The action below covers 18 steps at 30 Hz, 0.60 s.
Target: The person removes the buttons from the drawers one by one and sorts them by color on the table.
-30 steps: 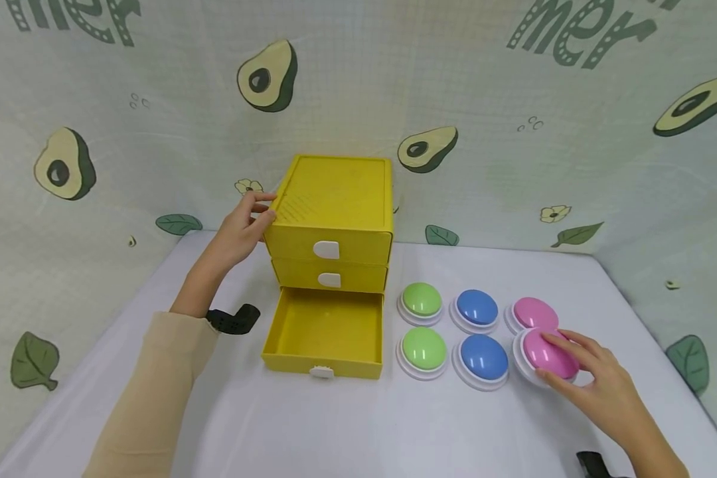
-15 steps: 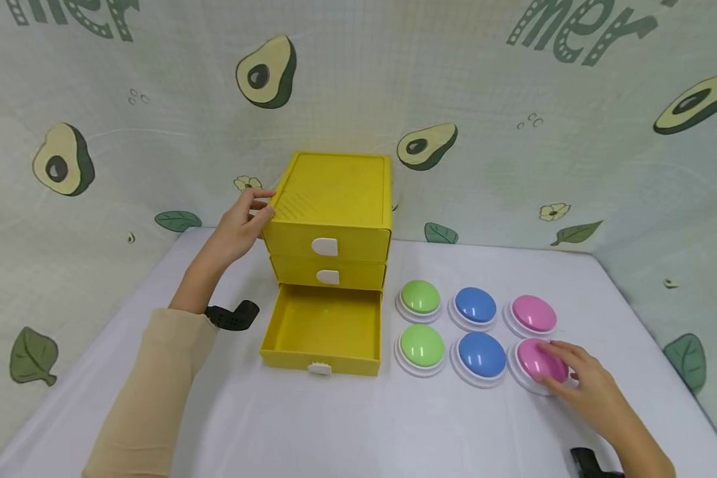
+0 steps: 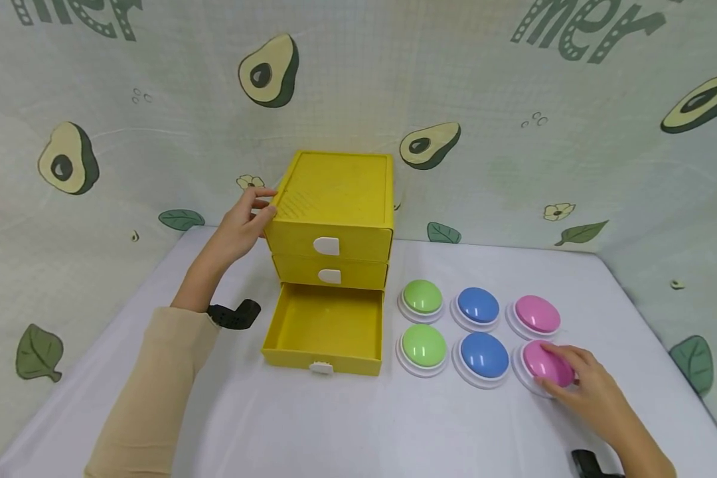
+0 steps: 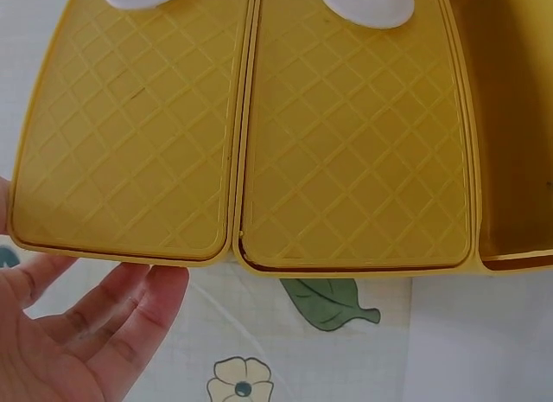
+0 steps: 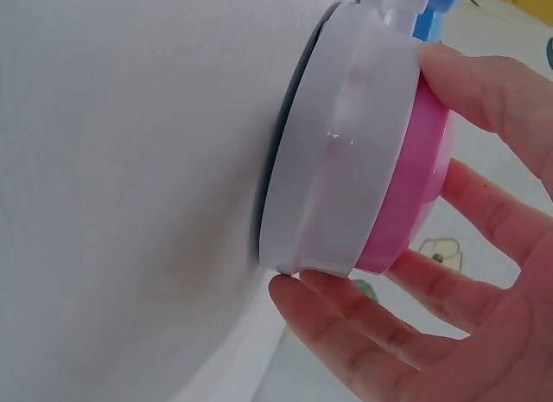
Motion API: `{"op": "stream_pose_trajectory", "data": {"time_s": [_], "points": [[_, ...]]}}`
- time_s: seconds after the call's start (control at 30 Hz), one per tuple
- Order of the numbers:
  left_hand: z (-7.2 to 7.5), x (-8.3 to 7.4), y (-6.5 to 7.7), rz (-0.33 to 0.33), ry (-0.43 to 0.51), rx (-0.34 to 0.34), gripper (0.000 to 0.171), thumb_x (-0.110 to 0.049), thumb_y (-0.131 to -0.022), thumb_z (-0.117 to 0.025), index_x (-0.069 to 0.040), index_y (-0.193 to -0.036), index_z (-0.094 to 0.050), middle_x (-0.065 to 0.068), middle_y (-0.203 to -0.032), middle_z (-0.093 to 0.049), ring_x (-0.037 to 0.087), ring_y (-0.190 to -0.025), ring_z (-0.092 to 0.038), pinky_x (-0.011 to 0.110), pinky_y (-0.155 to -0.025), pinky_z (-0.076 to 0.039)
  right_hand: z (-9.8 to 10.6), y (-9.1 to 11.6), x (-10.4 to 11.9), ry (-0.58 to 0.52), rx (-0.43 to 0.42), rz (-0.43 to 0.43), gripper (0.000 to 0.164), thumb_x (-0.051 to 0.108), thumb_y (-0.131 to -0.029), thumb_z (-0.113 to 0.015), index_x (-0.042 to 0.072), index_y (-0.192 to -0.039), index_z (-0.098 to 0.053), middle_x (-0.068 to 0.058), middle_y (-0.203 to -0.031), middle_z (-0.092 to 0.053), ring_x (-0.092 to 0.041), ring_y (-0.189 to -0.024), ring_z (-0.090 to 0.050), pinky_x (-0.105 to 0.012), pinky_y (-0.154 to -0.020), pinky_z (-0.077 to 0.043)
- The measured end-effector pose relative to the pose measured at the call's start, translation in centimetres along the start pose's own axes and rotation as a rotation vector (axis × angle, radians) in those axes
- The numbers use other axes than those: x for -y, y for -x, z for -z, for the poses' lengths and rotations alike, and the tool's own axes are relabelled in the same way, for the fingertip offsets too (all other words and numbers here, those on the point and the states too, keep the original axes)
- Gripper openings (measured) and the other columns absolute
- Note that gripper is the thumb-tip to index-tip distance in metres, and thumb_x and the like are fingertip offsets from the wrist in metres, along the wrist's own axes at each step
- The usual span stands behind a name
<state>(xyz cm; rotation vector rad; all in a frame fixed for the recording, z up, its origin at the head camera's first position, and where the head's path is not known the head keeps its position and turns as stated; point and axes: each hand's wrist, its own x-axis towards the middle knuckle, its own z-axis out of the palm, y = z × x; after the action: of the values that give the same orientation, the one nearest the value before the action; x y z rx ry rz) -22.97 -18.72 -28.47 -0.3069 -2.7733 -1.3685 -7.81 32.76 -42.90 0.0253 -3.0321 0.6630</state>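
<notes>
My right hand (image 3: pixel 588 388) holds a pink dome push button (image 3: pixel 546 364) with a round white base, low over the white table. Its thumb and fingers (image 5: pixel 320 320) span the button's rim in the right wrist view. Far left, my left hand (image 3: pixel 239 222) touches the upper left side of a yellow drawer cabinet (image 3: pixel 337 189), with relaxed fingers along that wall. The cabinet's bottom drawer (image 3: pixel 328 362) is pulled out and holds nothing; the two drawers above it are closed. A second pink push button (image 3: pixel 538 313) sits just behind the held one.
Two blue push buttons (image 3: pixel 484 355) and two green push buttons (image 3: pixel 424 345) stand in rows between the cabinet and the pink ones. A cloth printed with avocados (image 3: pixel 430 146) hangs behind the table. Each wrist wears a black camera mount (image 3: pixel 236 314).
My right hand has lowered the pink push button toward the table, in front of the other pink one, and has since stayed nearly still. The left hand keeps its place on the cabinet.
</notes>
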Motion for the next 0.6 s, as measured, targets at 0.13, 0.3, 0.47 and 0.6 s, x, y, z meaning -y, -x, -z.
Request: {"op": "stream_pose_trajectory", "data": {"time_s": [0.13,0.3,0.47,0.6], "points": [[0.1,0.0,0.0,0.0,0.0,0.0,0.047,-0.032,-0.099,-0.036,-0.012,-0.141,-0.028,0.02,-0.14,-0.038,0.034,-0.112,-0.05,0.049,-0.092,-0.045,0.1,-0.1,0.0,0.021,0.032,-0.034,0.07,0.04,-0.081,-0.069,-0.001,-0.132,-0.046,-0.032,-0.123,-0.039,-0.049,-0.106,-0.04,-0.067,-0.081,-0.041],[0.1,0.1,0.0,0.001,0.003,-0.001,0.048,-0.032,-0.099,-0.036,-0.012,-0.141,-0.028,0.02,-0.139,-0.039,0.034,-0.111,-0.05,0.048,-0.091,-0.045,0.1,0.0,0.7,0.043,-0.011,-0.012,0.062,0.035,-0.082,-0.069,-0.001,-0.128,-0.048,-0.034,-0.128,-0.033,-0.054,-0.108,-0.031,-0.072,-0.079,-0.037],[0.1,0.2,0.0,0.002,0.008,0.0,0.047,-0.031,-0.099,-0.037,-0.012,-0.141,-0.028,0.02,-0.139,-0.038,0.034,-0.112,-0.05,0.049,-0.092,-0.045,0.7,0.2,3.0,-0.038,-0.102,0.07,0.048,0.028,-0.087,-0.065,0.001,-0.125,-0.052,-0.029,-0.132,-0.036,-0.051,-0.114,-0.03,-0.072,-0.081,-0.032],[0.0,0.1,-0.1,-0.006,0.009,0.002,0.047,-0.031,-0.099,-0.036,-0.012,-0.141,-0.029,0.02,-0.139,-0.039,0.034,-0.111,-0.05,0.048,-0.092,-0.045,1.1,0.5,6.0,-0.094,-0.198,0.206,0.036,0.017,-0.084,-0.069,0.008,-0.118,-0.06,-0.014,-0.118,-0.053,-0.03,-0.107,-0.046,-0.052,-0.087,-0.045]]}}
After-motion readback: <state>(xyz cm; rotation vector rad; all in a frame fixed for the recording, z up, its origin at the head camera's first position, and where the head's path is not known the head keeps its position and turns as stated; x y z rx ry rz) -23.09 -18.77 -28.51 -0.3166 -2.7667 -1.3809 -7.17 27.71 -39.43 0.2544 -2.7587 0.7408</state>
